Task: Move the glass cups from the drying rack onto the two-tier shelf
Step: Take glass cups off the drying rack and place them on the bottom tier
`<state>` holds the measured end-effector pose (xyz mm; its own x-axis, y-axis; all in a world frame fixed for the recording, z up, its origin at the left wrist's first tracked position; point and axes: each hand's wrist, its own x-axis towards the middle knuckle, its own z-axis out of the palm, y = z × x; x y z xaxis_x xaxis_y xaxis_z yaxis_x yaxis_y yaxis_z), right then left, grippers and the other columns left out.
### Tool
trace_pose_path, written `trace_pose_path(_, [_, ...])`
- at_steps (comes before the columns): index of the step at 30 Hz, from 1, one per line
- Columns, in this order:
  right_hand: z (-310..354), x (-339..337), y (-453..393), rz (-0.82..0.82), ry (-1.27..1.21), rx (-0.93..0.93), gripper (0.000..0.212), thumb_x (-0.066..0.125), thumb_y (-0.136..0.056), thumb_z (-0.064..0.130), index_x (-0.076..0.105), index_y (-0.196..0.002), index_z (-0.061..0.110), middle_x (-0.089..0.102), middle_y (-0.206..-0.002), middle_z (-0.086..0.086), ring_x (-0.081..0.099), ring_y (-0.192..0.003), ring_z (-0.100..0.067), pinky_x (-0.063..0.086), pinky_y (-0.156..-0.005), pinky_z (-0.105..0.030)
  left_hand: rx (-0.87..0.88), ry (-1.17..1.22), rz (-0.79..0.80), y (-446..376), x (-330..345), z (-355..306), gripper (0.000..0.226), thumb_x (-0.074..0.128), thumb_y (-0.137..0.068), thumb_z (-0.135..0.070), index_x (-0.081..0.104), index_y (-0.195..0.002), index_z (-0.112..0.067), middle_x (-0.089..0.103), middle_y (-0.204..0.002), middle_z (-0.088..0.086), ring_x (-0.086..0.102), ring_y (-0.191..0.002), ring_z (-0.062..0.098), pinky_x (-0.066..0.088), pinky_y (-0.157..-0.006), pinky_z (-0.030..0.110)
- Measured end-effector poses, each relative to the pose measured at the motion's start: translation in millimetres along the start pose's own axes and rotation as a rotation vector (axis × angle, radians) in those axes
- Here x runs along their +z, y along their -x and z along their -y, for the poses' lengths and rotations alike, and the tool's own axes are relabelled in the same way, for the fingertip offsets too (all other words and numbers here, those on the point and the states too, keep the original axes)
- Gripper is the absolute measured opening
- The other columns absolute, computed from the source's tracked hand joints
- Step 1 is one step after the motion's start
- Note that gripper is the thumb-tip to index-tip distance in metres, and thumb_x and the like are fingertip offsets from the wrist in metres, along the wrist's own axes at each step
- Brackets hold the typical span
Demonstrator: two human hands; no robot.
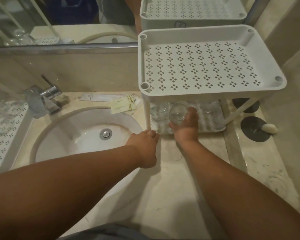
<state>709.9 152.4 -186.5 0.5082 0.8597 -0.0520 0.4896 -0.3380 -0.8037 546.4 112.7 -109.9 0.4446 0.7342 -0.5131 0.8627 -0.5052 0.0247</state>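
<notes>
A white two-tier shelf [213, 90] with perforated trays stands on the counter at the right; nothing lies on its top tray. My right hand [187, 125] grips a clear glass cup [177, 114] at the front of the lower tier, tilted on its side. Several other glass cups [158, 110] stand on that lower tier, partly hidden under the top tray. My left hand [145, 141] pinches the foot of the shelf's front left leg [148, 118]. The white drying rack [9, 129] sits at the far left with more glassware [0, 108] on it.
A round white sink [87, 134] with a chrome tap [47, 99] lies between rack and shelf. Paper sachets [121, 104] lie behind the sink. Two dark round coasters [253, 129] sit right of the shelf, one bearing a small soap. A mirror spans the back wall.
</notes>
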Motion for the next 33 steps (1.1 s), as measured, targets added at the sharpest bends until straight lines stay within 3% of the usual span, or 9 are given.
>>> trace_pose_path(5, [3.7,-2.2,-2.0,0.013,0.025,0.01,0.084,0.087,-0.067,0.015,0.034,-0.133,0.019,0.045,-0.13,-0.007,0.054,-0.11,-0.026,0.045,-0.081,-0.029,0.028,0.019,0.014,-1.2,-0.7,6.9,0.077,0.054,-0.084,-0.037,0.026,-0.154,-0.02,0.032,-0.155,0.0,0.033,-0.142,0.023,0.045,-0.102,0.045])
trace_pose_path(11, [14.6,-4.5,-7.7,0.031,0.048,0.025,0.085,0.086,-0.07,0.019,0.033,-0.136,0.021,0.046,-0.133,-0.009,0.053,-0.114,-0.026,0.045,-0.082,-0.03,0.034,0.033,0.036,-2.2,-1.6,10.3,0.08,0.054,-0.083,-0.038,0.023,-0.155,-0.022,0.029,-0.157,-0.003,0.032,-0.143,0.021,0.045,-0.102,0.046])
trace_pose_path(14, [18.2,-4.5,-10.5,0.006,0.078,0.022,0.085,0.087,-0.069,0.024,0.034,-0.134,0.019,0.049,-0.13,-0.012,0.052,-0.116,-0.03,0.049,-0.089,-0.037,0.035,0.035,0.051,-2.4,-2.3,11.9,0.084,0.054,-0.085,-0.038,0.016,-0.158,-0.023,0.023,-0.16,-0.004,0.027,-0.146,0.021,0.043,-0.104,0.045])
trace_pose_path(20, [24.2,-1.0,-15.2,0.008,0.07,0.067,0.079,0.087,-0.07,0.028,0.035,-0.128,0.016,0.047,-0.128,-0.015,0.056,-0.11,-0.036,0.052,-0.087,-0.044,0.037,0.054,0.072,-2.1,-3.9,14.3,0.086,0.054,-0.086,-0.038,0.01,-0.159,-0.025,0.012,-0.166,-0.006,0.022,-0.149,0.02,0.04,-0.108,0.046])
trace_pose_path(30, [22.4,-0.1,-22.2,0.036,-0.007,0.025,0.084,0.089,-0.066,0.025,0.037,-0.131,0.013,0.048,-0.127,-0.016,0.052,-0.113,-0.031,0.042,-0.081,-0.026,0.029,0.027,0.074,-3.4,-3.4,12.2,0.087,0.055,-0.086,-0.038,0.01,-0.159,-0.025,0.016,-0.164,-0.006,0.025,-0.148,0.02,0.044,-0.104,0.044])
trace_pose_path(33, [22.2,-3.2,-21.6,0.062,-0.001,0.041,0.084,0.091,-0.063,0.026,0.038,-0.128,0.012,0.048,-0.126,-0.015,0.054,-0.111,-0.031,0.047,-0.083,-0.027,0.042,0.002,0.071,-3.2,-4.3,13.2,0.087,0.055,-0.086,-0.038,0.01,-0.159,-0.025,0.014,-0.165,-0.006,0.025,-0.149,0.019,0.044,-0.104,0.043])
